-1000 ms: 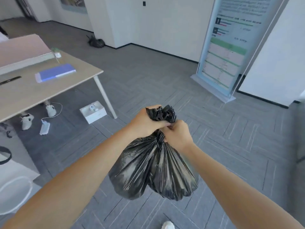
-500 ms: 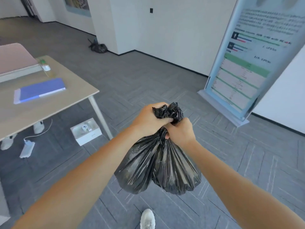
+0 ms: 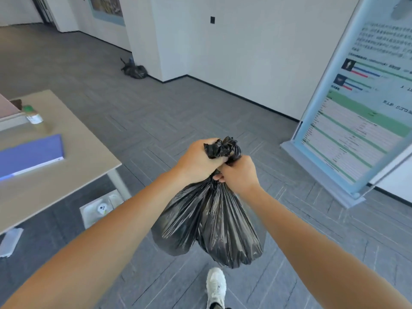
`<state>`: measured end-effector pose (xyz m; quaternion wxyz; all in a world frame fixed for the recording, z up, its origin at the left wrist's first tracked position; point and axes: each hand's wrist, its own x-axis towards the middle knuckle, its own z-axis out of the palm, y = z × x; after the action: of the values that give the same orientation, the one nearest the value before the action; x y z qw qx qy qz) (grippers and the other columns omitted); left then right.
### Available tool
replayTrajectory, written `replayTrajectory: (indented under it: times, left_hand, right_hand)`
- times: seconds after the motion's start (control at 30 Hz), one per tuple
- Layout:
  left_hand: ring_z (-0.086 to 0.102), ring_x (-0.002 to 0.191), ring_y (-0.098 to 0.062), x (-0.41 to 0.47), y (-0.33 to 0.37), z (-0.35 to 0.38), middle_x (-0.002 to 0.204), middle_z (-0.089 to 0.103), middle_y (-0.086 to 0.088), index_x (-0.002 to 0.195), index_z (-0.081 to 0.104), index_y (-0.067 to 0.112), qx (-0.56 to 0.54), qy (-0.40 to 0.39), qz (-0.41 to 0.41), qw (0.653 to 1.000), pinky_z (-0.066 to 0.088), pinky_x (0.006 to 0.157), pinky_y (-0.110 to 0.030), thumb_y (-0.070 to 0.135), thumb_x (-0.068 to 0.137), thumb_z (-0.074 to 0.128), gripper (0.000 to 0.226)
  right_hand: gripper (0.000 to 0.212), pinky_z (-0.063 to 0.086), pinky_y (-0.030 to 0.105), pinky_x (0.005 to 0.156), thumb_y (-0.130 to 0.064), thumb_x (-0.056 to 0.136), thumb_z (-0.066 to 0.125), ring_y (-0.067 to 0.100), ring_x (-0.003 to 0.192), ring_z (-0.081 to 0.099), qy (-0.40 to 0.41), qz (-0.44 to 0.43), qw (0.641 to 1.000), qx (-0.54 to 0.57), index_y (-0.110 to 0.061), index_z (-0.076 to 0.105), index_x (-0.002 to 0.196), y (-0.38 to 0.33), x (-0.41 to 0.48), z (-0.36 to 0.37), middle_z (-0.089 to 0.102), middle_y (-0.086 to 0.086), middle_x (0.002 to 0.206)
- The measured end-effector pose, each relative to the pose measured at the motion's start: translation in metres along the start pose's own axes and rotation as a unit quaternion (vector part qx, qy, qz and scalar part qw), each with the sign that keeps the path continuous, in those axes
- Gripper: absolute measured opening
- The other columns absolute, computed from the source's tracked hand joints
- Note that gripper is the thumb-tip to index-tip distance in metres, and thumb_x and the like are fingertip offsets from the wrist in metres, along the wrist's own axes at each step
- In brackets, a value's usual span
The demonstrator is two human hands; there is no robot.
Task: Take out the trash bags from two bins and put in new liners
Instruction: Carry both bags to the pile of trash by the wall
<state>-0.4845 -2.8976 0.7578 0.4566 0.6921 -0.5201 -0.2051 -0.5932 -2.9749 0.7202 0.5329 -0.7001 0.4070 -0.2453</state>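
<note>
A full black trash bag (image 3: 209, 221) hangs in front of me above the grey floor, its gathered neck bunched at the top. My left hand (image 3: 197, 162) is closed around the neck from the left. My right hand (image 3: 239, 172) grips the same neck from the right, just below the bunched top. Another tied black trash bag (image 3: 134, 70) lies on the floor far ahead, against the white wall corner. No bin is in view.
A wooden table (image 3: 73, 152) stands at the left with a blue folder (image 3: 31, 156) and a small bottle (image 3: 33, 114) on it. A white box (image 3: 101, 208) sits under its corner. A standing poster board (image 3: 354, 121) is at the right. My white shoe (image 3: 215, 286) shows below.
I have walked forward: the table and white box slid left and nearer, the poster board grew larger, and the far bag came closer. Both hands kept their grip on the bag's neck.
</note>
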Motion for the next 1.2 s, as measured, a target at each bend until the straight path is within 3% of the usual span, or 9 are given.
replayTrajectory:
  times: [0.23, 0.33, 0.4, 0.5, 0.6, 0.73, 0.87, 1.07, 1.2]
  left_hand:
    - [0.06, 0.105, -0.007, 0.167, -0.065, -0.055, 0.112, 0.066, 0.01, 0.125, 0.058, 0.025, 0.041, 0.024, -0.056, 0.997, 0.044, 0.089, -0.02, 0.016, 0.079, 0.078, 0.05]
    - [0.059, 0.081, 0.012, 0.231, -0.088, -0.084, 0.09, 0.067, 0.02, 0.101, 0.063, 0.03, 0.041, 0.036, -0.07, 0.996, 0.043, 0.073, -0.012, 0.017, 0.074, 0.081, 0.034]
    - [0.06, 0.065, 0.003, 0.276, -0.11, -0.102, 0.07, 0.068, 0.012, 0.077, 0.066, 0.023, 0.052, 0.041, -0.068, 0.995, 0.042, 0.063, -0.017, 0.018, 0.074, 0.081, 0.016]
    - [0.049, 0.054, -0.006, 0.345, -0.152, -0.132, 0.054, 0.055, 0.011, 0.06, 0.055, 0.02, 0.044, 0.061, -0.069, 0.995, 0.037, 0.053, -0.021, 0.025, 0.076, 0.078, 0.028]
    - [0.05, 0.056, -0.007, 0.417, -0.193, -0.166, 0.06, 0.058, 0.008, 0.068, 0.06, 0.014, 0.028, 0.065, -0.062, 0.996, 0.039, 0.055, -0.022, 0.02, 0.077, 0.075, 0.018]
    - [0.055, 0.063, -0.01, 0.506, -0.242, -0.225, 0.072, 0.066, -0.008, 0.077, 0.063, 0.007, 0.029, 0.066, -0.056, 0.996, 0.044, 0.061, -0.029, 0.015, 0.08, 0.072, 0.012]
    - [0.062, 0.071, -0.015, 0.589, -0.284, -0.283, 0.08, 0.069, -0.01, 0.084, 0.067, 0.008, 0.024, 0.099, -0.061, 0.993, 0.048, 0.07, -0.034, 0.02, 0.082, 0.073, 0.014]
    - [0.059, 0.066, -0.013, 0.715, -0.354, -0.349, 0.069, 0.064, 0.003, 0.079, 0.064, 0.013, 0.004, 0.163, -0.087, 0.983, 0.046, 0.065, -0.029, 0.027, 0.085, 0.071, 0.017]
    - [0.048, 0.055, -0.01, 0.811, -0.407, -0.393, 0.054, 0.051, 0.008, 0.063, 0.055, 0.013, 0.008, 0.159, -0.119, 0.98, 0.04, 0.059, -0.027, 0.02, 0.078, 0.07, 0.023]
  right_hand:
    - [0.021, 0.059, 0.054, 0.07, -0.016, 0.09, 0.061, 0.015, 0.061, 0.073, -0.068, -0.018, 0.997, -0.03, 0.003, 0.07, 0.086, -0.03, 0.187, 0.037, 0.073, 0.016, 0.067]
    - [0.013, 0.061, 0.044, 0.074, -0.01, 0.089, 0.061, 0.011, 0.059, 0.072, -0.088, -0.025, 0.995, -0.044, -0.003, 0.071, 0.085, -0.05, 0.262, 0.054, 0.073, 0.009, 0.065]
    - [0.013, 0.061, 0.043, 0.074, -0.009, 0.087, 0.062, 0.009, 0.058, 0.071, -0.094, -0.028, 0.994, -0.05, -0.002, 0.071, 0.082, -0.06, 0.315, 0.071, 0.073, 0.009, 0.065]
    - [0.019, 0.061, 0.047, 0.074, -0.014, 0.085, 0.065, 0.009, 0.059, 0.072, -0.096, -0.036, 0.994, -0.046, 0.004, 0.07, 0.082, -0.072, 0.397, 0.102, 0.073, 0.012, 0.065]
    - [0.022, 0.061, 0.046, 0.072, -0.016, 0.082, 0.065, 0.012, 0.062, 0.073, -0.085, -0.032, 0.995, -0.036, 0.005, 0.069, 0.078, -0.084, 0.481, 0.138, 0.073, 0.012, 0.065]
    - [0.018, 0.05, 0.031, 0.056, -0.011, 0.083, 0.064, 0.015, 0.06, 0.071, -0.088, -0.016, 0.995, -0.039, -0.002, 0.067, 0.068, -0.117, 0.587, 0.182, 0.072, 0.008, 0.06]
    - [0.017, 0.061, 0.044, 0.072, -0.016, 0.086, 0.065, 0.022, 0.068, 0.074, -0.107, -0.042, 0.993, -0.031, -0.009, 0.067, 0.071, -0.154, 0.679, 0.223, 0.073, 0.008, 0.064]
    - [0.014, 0.061, 0.049, 0.076, -0.01, 0.087, 0.061, 0.022, 0.068, 0.075, -0.12, -0.048, 0.992, -0.012, -0.005, 0.071, 0.08, -0.192, 0.833, 0.293, 0.074, 0.011, 0.066]
    - [0.018, 0.058, 0.048, 0.066, -0.01, 0.083, 0.06, 0.03, 0.068, 0.073, -0.144, -0.046, 0.989, 0.005, -0.009, 0.068, 0.067, -0.203, 0.948, 0.344, 0.072, 0.013, 0.064]
